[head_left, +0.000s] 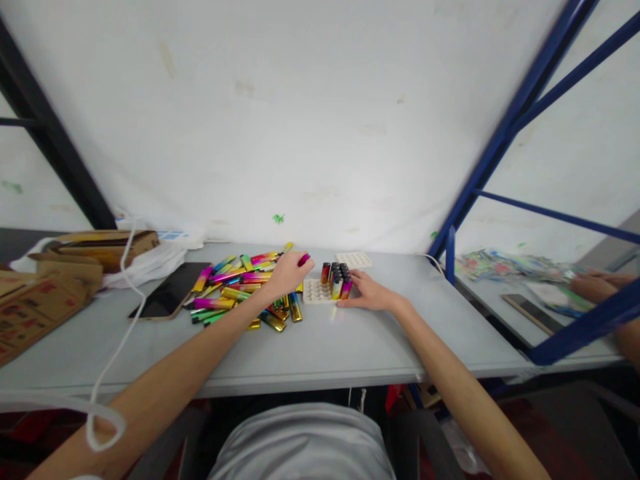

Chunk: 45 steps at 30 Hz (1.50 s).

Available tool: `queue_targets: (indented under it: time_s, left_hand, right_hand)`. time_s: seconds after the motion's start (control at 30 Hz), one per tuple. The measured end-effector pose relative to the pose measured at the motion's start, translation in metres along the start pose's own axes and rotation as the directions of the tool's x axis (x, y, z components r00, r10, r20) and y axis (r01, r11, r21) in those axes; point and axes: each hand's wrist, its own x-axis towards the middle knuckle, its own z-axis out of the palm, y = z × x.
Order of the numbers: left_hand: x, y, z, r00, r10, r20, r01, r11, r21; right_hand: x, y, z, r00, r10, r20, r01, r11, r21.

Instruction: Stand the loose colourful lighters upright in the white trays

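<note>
A white tray point(315, 293) with round holes sits on the table before me. Several lighters point(343, 283) with dark tops and shiny coloured bodies stand upright in its right part. My right hand point(373, 293) is at the tray's right end, thumb along the front and fingers by the standing lighters, gripping the tray. My left hand point(293, 273) is raised just left of the tray, closed on a magenta lighter point(304, 259) that is mostly hidden by the fingers. Beneath and left of that hand lies a loose pile of metallic lighters point(215, 303).
A second white holed tray point(354, 260) lies near the wall. Left are a phone point(173, 291), cardboard boxes point(45, 300) and a hanging white cable point(113, 353). A blue frame point(480, 167) stands right; beyond it are another person's hand point(595, 285) and a phone point(533, 313).
</note>
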Motion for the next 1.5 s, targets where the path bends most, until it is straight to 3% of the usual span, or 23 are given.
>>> queue_targets:
  time_s: [0.4,0.7,0.9,1.07,1.5]
  left_hand:
    - [-0.003,-0.002,0.01,0.991,0.126,0.048,-0.125,0.992,-0.023]
    - [-0.005,-0.006,0.017,1.0,0.03,0.01,-0.027,0.98,-0.199]
    - [-0.001,-0.004,0.015,0.988,0.155,-0.015,-0.154,0.959,-0.237]
    - [-0.003,-0.005,0.013,0.985,0.171,0.024,-0.153,0.928,-0.34]
    - [-0.002,-0.007,0.011,0.907,0.407,0.112,-0.395,0.912,-0.113]
  right_hand:
    - [0.0,0.0,0.0,1.0,-0.003,0.005,0.003,1.0,0.004]
    - [0.001,0.003,0.002,1.0,-0.017,0.001,0.017,1.0,-0.006]
    - [0.001,0.007,0.005,1.0,-0.014,-0.012,0.013,1.0,-0.009]
    - [0.001,0.009,0.006,1.0,-0.015,-0.013,0.015,1.0,-0.004]
    - [0.001,0.005,0.004,1.0,-0.013,-0.009,0.012,1.0,-0.005]
